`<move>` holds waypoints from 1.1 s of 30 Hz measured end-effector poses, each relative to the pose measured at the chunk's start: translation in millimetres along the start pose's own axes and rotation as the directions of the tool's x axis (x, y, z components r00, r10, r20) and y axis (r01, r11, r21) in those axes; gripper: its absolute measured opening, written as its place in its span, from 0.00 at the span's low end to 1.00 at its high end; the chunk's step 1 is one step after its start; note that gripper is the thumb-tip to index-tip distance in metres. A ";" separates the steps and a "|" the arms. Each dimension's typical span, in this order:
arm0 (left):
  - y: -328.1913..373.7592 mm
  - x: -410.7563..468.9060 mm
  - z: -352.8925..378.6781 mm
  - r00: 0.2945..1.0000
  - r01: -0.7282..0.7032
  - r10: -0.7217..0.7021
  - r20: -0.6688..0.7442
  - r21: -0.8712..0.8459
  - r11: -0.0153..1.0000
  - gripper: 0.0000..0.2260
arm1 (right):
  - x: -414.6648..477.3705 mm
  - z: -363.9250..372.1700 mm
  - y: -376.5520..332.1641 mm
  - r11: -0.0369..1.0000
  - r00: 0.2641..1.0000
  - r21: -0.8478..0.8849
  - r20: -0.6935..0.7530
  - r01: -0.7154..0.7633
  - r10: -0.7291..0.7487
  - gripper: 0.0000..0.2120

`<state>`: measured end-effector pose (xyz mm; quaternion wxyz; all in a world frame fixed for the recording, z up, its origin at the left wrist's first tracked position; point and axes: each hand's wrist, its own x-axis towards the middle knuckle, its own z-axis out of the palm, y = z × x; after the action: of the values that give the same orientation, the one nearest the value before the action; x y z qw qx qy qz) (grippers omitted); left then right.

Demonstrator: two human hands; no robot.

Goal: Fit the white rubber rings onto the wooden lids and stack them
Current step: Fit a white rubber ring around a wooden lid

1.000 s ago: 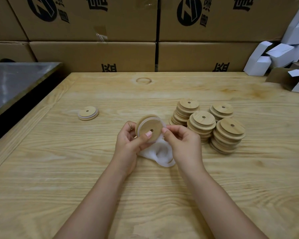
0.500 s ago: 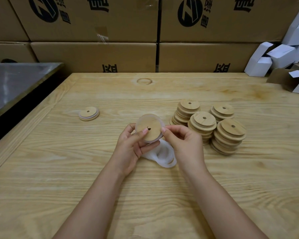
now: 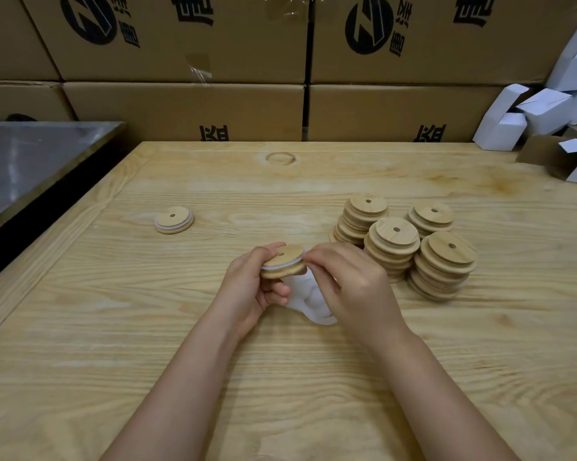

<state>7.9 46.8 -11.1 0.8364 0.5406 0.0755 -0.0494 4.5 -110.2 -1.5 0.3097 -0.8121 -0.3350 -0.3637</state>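
Observation:
Between both hands, a little above the table, is a round wooden lid (image 3: 288,259) with a small centre hole and a white rubber ring around its groove. My left hand (image 3: 250,291) holds the lid from the left and below. My right hand (image 3: 353,287) pinches the lid's right edge at the ring. Under the hands lies a heap of loose white rings (image 3: 308,302), partly hidden. A finished lid with a ring (image 3: 174,220) lies flat on the table at the left. Several stacks of bare wooden lids (image 3: 410,247) stand at the right.
The work happens on a pale wooden table (image 3: 147,327). Large cardboard boxes (image 3: 187,108) wall the far edge. Small white cartons (image 3: 543,114) pile up at the back right. A grey metal surface (image 3: 31,161) lies beyond the left edge.
The lid has tipped from facing me to lying nearly flat, showing its edge with the ring around it. Both hands have closed in around it.

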 end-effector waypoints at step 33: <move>4.5 -5.0 -5.5 0.930 -0.360 0.328 0.164 0.242 0.901 0.22 | 1.0 1.4 -0.2 0.607 0.727 0.430 0.206 -0.668 0.655 0.06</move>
<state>3.4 53.7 -8.4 0.7541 0.6495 -0.0788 0.0572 5.4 -108.6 -1.4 0.6066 -0.7805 -0.0942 -0.1182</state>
